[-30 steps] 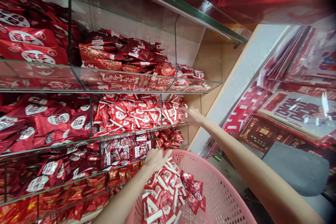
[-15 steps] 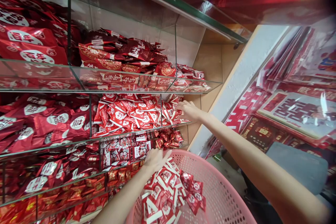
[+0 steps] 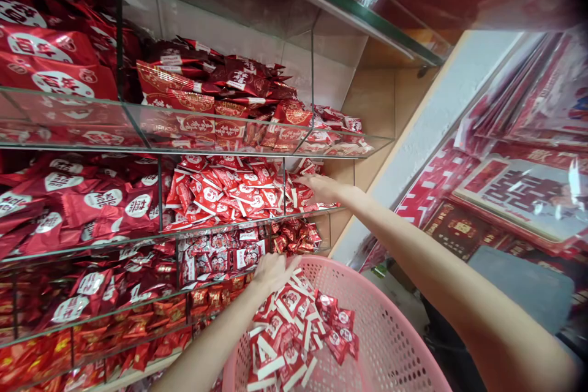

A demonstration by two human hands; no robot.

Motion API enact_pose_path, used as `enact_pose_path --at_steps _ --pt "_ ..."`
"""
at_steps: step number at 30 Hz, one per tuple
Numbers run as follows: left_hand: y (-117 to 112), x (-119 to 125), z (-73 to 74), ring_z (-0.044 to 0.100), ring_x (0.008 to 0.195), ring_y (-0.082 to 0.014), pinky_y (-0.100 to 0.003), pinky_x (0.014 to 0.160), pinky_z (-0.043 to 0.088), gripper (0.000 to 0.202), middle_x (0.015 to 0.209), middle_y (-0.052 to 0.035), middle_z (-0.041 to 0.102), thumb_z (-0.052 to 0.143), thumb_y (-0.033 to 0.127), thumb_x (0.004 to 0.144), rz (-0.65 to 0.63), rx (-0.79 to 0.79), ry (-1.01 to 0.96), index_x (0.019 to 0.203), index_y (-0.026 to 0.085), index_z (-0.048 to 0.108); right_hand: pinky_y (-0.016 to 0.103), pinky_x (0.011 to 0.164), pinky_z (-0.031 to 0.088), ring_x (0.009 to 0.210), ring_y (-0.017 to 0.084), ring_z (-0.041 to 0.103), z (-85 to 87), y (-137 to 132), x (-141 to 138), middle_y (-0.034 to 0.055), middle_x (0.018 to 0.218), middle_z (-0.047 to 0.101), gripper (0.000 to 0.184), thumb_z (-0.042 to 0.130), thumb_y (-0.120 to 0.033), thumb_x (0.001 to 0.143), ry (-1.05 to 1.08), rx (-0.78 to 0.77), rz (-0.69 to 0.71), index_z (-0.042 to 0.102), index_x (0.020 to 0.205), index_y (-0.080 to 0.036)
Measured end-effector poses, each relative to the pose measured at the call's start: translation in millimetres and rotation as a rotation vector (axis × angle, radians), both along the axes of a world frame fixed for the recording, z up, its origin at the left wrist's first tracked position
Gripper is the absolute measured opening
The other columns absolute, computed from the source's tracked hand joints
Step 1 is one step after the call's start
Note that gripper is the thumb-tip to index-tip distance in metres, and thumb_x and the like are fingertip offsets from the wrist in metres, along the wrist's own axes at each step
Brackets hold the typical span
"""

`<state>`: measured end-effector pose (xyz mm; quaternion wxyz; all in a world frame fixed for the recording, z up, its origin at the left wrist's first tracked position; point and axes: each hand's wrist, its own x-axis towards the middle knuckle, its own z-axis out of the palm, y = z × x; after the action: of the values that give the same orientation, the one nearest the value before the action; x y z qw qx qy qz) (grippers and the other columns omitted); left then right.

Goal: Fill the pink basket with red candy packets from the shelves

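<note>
My right hand [image 3: 321, 187] reaches into the middle glass shelf compartment, fingers down on a heap of small red-and-white candy packets [image 3: 229, 191]. Whether it grips any of them is hidden. My left hand [image 3: 271, 272] curls over the far rim of a pink perforated plastic basket [image 3: 390, 343] and holds it against the shelves. Inside the basket lies a pile of the same red-and-white packets [image 3: 294, 334].
Glass shelves [image 3: 257, 150] with upright glass dividers hold several heaps of red foil sweets, larger bags [image 3: 68, 208] at the left. A wooden side panel [image 3: 372, 104] closes the shelf on the right. Red paper decorations [image 3: 519, 190] hang further right.
My right hand has moved leftward from the compartment's right edge onto the packet heap. The view has shifted slightly. My left hand stays on the basket rim.
</note>
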<state>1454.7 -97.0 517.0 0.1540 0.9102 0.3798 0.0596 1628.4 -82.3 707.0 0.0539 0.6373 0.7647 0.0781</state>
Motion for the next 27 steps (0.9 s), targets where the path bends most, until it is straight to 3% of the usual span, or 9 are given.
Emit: enact_pose_path --at_steps 4,9,15,19,22,24,27 --pt "1 0 -2.2 0.061 0.078 -0.0228 -0.033 0.072 0.043 0.083 0.08 -0.0151 0.066 0.001 0.065 0.076 -0.016 0.013 -0.004 0.08 0.012 0.066 0.032 0.076 0.037 0.098 0.024 0.048 0.0 -10 -4 0.0104 0.107 0.054 0.042 0.066 -0.029 0.064 -0.074 0.043 -0.027 0.055 0.103 -0.019" --pt "1 0 -3.9 0.061 0.079 -0.0239 -0.034 0.071 0.042 0.084 0.081 -0.0159 0.066 0.0 0.065 0.076 -0.03 0.027 0.001 0.081 0.012 0.065 0.04 0.079 0.029 0.097 0.027 0.043 -4.9 -20 -6 0.0107 0.104 0.055 0.04 0.064 -0.037 0.065 -0.111 0.14 -0.026 0.053 0.099 -0.019" --pt "2 0 -4.5 0.061 0.077 -0.0239 -0.035 0.07 0.043 0.085 0.08 -0.0156 0.066 -0.001 0.064 0.076 -0.031 0.049 -0.009 0.08 0.012 0.065 0.037 0.081 0.03 0.094 0.023 0.048 -6.9 -33 -2 0.0086 0.101 0.054 0.038 0.06 -0.036 0.068 0.068 0.255 -0.035 0.048 0.099 -0.017" --pt "2 0 -4.2 0.061 0.076 -0.0243 -0.035 0.069 0.044 0.086 0.077 -0.0153 0.066 -0.003 0.064 0.076 -0.039 0.059 -0.014 0.078 0.012 0.066 0.032 0.078 0.038 0.091 0.02 0.05 0.7 -59 -6 0.0088 0.1 0.052 0.038 0.057 -0.036 0.071 0.337 0.403 0.022 0.047 0.101 -0.015" --pt "2 0 -4.6 0.062 0.075 -0.0242 -0.035 0.069 0.044 0.087 0.076 -0.0148 0.066 -0.004 0.064 0.075 -0.039 0.063 -0.009 0.077 0.012 0.066 0.031 0.075 0.042 0.085 0.017 0.052 -1.5 -94 -21 0.0073 0.097 0.053 0.039 0.057 -0.036 0.072 0.677 0.365 0.04 0.045 0.103 -0.016" --pt "3 1 -5.1 0.062 0.074 -0.0238 -0.034 0.068 0.044 0.087 0.075 -0.0142 0.066 -0.003 0.065 0.074 -0.044 0.057 -0.001 0.077 0.012 0.066 0.03 0.073 0.045 0.082 0.016 0.054 -11.9 -118 -33 0.0064 0.096 0.055 0.038 0.058 -0.035 0.072 0.957 0.242 0.022 0.045 0.103 -0.018" --pt "4 1 -6.1 0.062 0.072 -0.0235 -0.033 0.066 0.044 0.087 0.074 -0.0137 0.066 -0.003 0.066 0.074 -0.061 0.039 -0.004 0.078 0.014 0.066 0.031 0.077 0.045 0.091 0.017 0.054 -41.9 -148 -44 0.0069 0.102 0.056 0.038 0.063 -0.03 0.069 1.308 0.091 -0.057 0.047 0.101 -0.02"
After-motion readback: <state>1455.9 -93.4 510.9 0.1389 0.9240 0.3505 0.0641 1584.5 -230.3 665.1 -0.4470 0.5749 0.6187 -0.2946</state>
